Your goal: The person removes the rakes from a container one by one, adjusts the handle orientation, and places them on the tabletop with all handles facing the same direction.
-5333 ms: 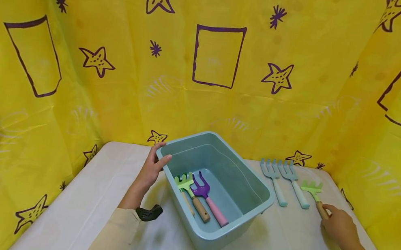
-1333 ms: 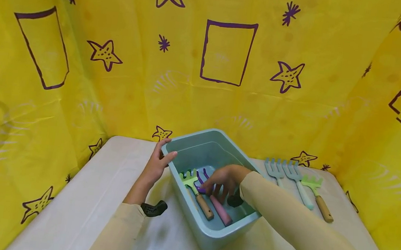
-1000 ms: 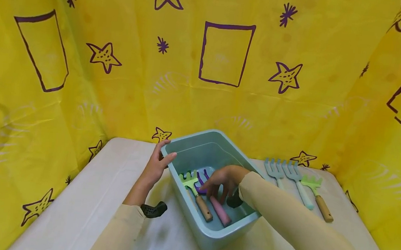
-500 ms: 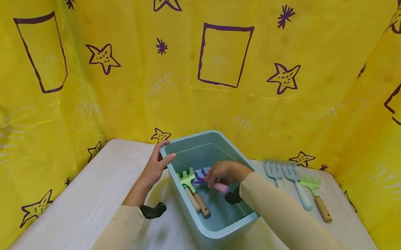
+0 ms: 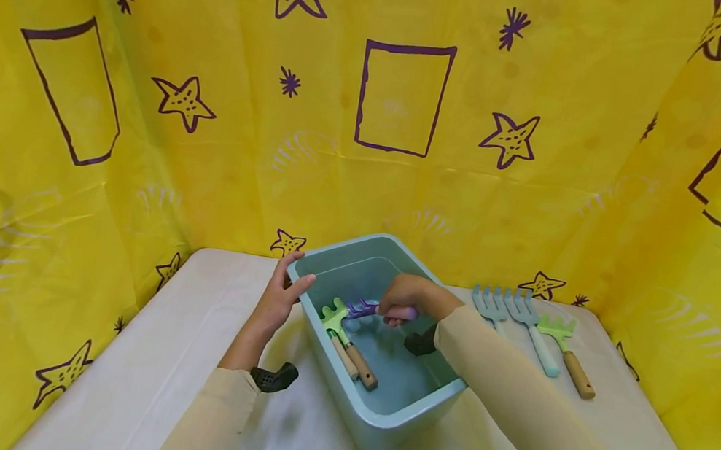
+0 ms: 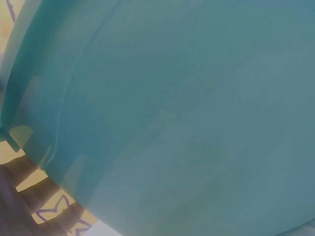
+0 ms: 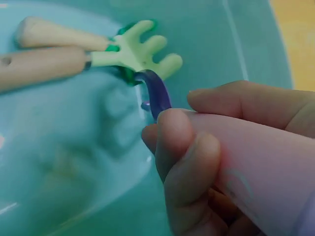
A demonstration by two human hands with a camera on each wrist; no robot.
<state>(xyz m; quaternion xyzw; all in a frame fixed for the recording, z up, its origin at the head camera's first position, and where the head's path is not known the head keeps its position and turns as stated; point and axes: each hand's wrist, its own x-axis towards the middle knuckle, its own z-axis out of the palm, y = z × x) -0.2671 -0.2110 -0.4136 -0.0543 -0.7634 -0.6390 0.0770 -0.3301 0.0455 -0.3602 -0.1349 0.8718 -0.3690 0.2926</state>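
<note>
Purple-and-pink fork [image 7: 268, 150] in right hand [image 5: 403, 297], inside the bin [image 5: 382, 421].
Right fingers grip the pink handle; left hand [image 5: 279, 296] grips the far-left rim. 2 wooden-handled tools lie along the left wall: green rake [image 5: 353, 354], darker green tool [image 7: 61, 34]. Can't tell if tines touch the rake. I'd pinch firmly, raise tines clear before turning.

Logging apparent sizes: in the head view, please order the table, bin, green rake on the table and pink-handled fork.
1. Table
2. Bin
3. Green rake and pink-handled fork: unranked, since the right hand hides part of the fork.
</note>
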